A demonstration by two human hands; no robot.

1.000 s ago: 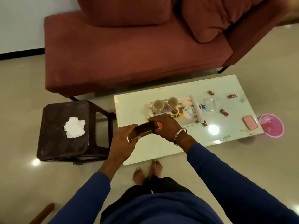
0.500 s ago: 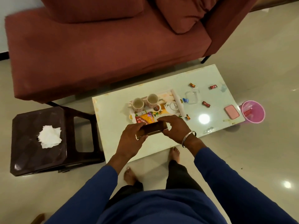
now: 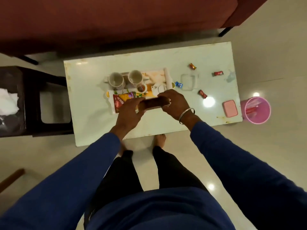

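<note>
Holding the brown case [image 3: 152,102] level over the near edge of the tray [image 3: 155,75].
We grasp it at both ends, the fingers of the left hand [image 3: 131,113] and right hand [image 3: 174,103] curled round it; we judge the work midway (case not yet set down).

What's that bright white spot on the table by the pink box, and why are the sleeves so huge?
Head view: the spot is likely lamp glare on the glossy table; the wide-angle lens swells the near sleeves; the held brown object looks soft in the dim light.
</note>
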